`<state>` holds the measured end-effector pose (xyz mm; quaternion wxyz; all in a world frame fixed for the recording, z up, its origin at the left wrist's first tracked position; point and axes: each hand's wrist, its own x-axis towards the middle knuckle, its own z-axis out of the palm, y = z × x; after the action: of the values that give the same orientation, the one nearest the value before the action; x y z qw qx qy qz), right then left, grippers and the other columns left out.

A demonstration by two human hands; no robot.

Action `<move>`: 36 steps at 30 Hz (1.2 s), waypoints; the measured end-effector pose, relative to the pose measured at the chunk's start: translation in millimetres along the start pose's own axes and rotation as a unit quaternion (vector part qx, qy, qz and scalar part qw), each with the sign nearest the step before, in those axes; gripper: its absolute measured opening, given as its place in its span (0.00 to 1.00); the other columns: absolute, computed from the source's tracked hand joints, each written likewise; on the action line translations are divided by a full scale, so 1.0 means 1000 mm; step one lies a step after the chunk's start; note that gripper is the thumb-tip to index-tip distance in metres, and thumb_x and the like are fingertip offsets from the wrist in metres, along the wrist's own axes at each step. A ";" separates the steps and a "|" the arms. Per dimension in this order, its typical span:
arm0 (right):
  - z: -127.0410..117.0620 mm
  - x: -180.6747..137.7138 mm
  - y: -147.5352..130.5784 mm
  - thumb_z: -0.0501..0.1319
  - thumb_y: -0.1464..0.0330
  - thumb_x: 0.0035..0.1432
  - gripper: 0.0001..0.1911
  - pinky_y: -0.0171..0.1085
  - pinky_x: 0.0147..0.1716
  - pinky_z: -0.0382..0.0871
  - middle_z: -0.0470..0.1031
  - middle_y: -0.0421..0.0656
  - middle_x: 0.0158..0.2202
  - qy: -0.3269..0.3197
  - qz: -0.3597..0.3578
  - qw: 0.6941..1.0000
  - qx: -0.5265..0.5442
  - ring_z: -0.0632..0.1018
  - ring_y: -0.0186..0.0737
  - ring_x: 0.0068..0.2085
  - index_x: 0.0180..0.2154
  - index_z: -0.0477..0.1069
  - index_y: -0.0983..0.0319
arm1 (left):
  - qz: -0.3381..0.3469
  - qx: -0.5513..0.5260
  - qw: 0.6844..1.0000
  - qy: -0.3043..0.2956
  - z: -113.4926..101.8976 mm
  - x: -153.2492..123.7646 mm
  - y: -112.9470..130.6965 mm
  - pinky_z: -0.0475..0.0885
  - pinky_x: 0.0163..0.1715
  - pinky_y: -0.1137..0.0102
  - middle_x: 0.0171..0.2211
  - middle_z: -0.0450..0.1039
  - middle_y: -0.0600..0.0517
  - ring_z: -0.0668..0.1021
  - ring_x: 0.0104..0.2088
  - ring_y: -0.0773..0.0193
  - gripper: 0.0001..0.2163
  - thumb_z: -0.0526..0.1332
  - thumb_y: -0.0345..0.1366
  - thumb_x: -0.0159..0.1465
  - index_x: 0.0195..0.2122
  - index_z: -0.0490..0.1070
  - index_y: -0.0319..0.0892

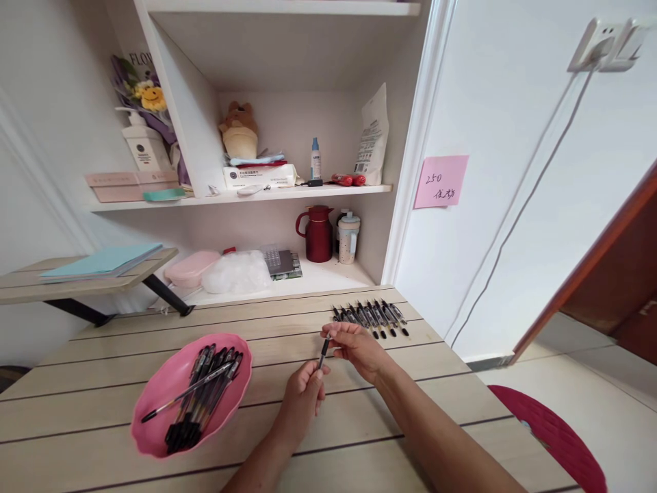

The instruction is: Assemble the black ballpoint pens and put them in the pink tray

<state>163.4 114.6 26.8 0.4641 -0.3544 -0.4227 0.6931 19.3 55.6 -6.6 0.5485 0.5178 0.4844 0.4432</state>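
Above the middle of the table I hold a pen with a clear barrel and a black grip, tilted upward. My left hand is closed around its lower part. The fingertips of my right hand pinch its upper end. Just beyond my right hand lies a row of several black-and-clear pens, side by side, with small black caps at their near ends. To the left a pink bowl with a wavy rim holds several more pens, one lying across the others.
A small wooden riser with blue folders stands at the back left. Behind the table are shelves with a red jug, a cup and a plastic bag. A red stool is at the right.
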 end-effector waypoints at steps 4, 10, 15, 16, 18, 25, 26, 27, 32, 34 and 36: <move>-0.001 0.002 0.003 0.69 0.63 0.37 0.13 0.28 0.21 0.58 0.73 0.39 0.25 0.023 0.005 0.999 -0.021 0.69 0.27 0.24 0.24 0.70 0.64 | 0.003 0.003 1.000 0.000 0.001 -0.001 0.001 0.49 0.13 0.77 0.16 0.59 0.61 0.57 0.13 0.75 0.16 0.54 0.45 0.55 0.38 0.67 0.38; -0.001 0.001 0.003 0.67 0.61 0.41 0.15 0.29 0.23 0.61 0.74 0.41 0.31 -0.004 0.015 1.000 -0.011 0.71 0.29 0.27 0.30 0.71 0.63 | 0.000 0.004 1.000 0.003 0.000 0.000 -0.001 0.49 0.13 0.77 0.15 0.59 0.61 0.57 0.13 0.75 0.16 0.54 0.44 0.55 0.38 0.67 0.38; -0.004 0.003 0.004 0.68 0.62 0.38 0.14 0.28 0.23 0.59 0.71 0.38 0.23 0.022 0.021 0.999 -0.035 0.71 0.29 0.25 0.26 0.70 0.64 | 0.000 0.004 1.000 0.003 0.000 0.001 -0.002 0.50 0.13 0.77 0.15 0.59 0.61 0.57 0.12 0.75 0.15 0.54 0.44 0.55 0.38 0.67 0.39; -0.005 0.003 0.004 0.68 0.61 0.38 0.15 0.28 0.23 0.60 0.71 0.38 0.22 0.021 0.026 0.999 -0.037 0.71 0.29 0.25 0.26 0.70 0.64 | 0.000 0.004 1.000 0.003 0.000 0.001 -0.001 0.49 0.13 0.77 0.15 0.59 0.61 0.57 0.12 0.75 0.15 0.54 0.44 0.55 0.38 0.67 0.39; -0.005 0.003 0.003 0.68 0.62 0.38 0.15 0.29 0.25 0.61 0.72 0.38 0.24 0.004 0.029 0.999 -0.033 0.72 0.30 0.27 0.28 0.71 0.63 | 0.000 0.005 1.000 0.003 0.000 0.000 0.000 0.49 0.13 0.77 0.15 0.59 0.61 0.57 0.12 0.75 0.15 0.54 0.43 0.55 0.37 0.67 0.39; -0.006 0.002 0.003 0.69 0.63 0.36 0.14 0.30 0.25 0.60 0.71 0.37 0.22 0.011 0.024 0.999 -0.025 0.71 0.30 0.26 0.24 0.69 0.63 | 0.004 0.012 1.000 0.002 0.000 0.001 0.000 0.49 0.13 0.77 0.15 0.58 0.61 0.57 0.12 0.75 0.14 0.53 0.42 0.56 0.37 0.67 0.39; -0.005 0.002 0.003 0.69 0.63 0.36 0.14 0.30 0.25 0.61 0.72 0.38 0.24 0.002 0.026 0.999 -0.021 0.71 0.30 0.27 0.26 0.70 0.63 | 0.003 0.011 1.000 0.000 0.000 0.001 -0.001 0.49 0.13 0.77 0.15 0.58 0.61 0.57 0.12 0.75 0.14 0.53 0.42 0.56 0.37 0.67 0.39; -0.005 0.002 0.003 0.69 0.63 0.37 0.15 0.30 0.26 0.61 0.73 0.39 0.26 -0.006 0.026 1.000 -0.017 0.72 0.31 0.27 0.27 0.71 0.63 | 0.004 0.010 1.000 -0.001 0.000 0.001 -0.001 0.49 0.13 0.77 0.15 0.58 0.61 0.57 0.12 0.75 0.14 0.53 0.42 0.56 0.37 0.67 0.39; -0.004 0.003 0.005 0.69 0.62 0.35 0.15 0.30 0.24 0.59 0.70 0.37 0.21 0.026 0.008 0.999 -0.023 0.70 0.29 0.25 0.23 0.69 0.64 | 0.004 0.016 1.000 -0.003 0.000 0.002 -0.003 0.49 0.12 0.77 0.15 0.59 0.61 0.57 0.12 0.75 0.13 0.52 0.42 0.56 0.37 0.66 0.39; -0.004 0.003 0.005 0.69 0.62 0.37 0.15 0.30 0.25 0.60 0.71 0.37 0.23 0.016 0.011 1.000 -0.023 0.70 0.30 0.26 0.25 0.69 0.63 | 0.006 0.018 1.000 -0.004 0.000 0.002 -0.004 0.49 0.12 0.77 0.15 0.58 0.61 0.57 0.12 0.75 0.13 0.52 0.42 0.56 0.37 0.66 0.39; -0.004 0.002 0.004 0.68 0.61 0.37 0.15 0.31 0.27 0.61 0.73 0.38 0.26 -0.006 0.018 1.000 -0.017 0.71 0.30 0.27 0.27 0.70 0.63 | 0.010 0.016 1.000 -0.006 -0.001 0.002 -0.004 0.49 0.12 0.77 0.15 0.58 0.61 0.57 0.12 0.75 0.14 0.52 0.42 0.56 0.37 0.66 0.39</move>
<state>164.5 116.7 21.2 0.4431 -0.3651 -0.4307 0.6963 18.8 57.6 -10.7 0.5386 0.5339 0.4832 0.4374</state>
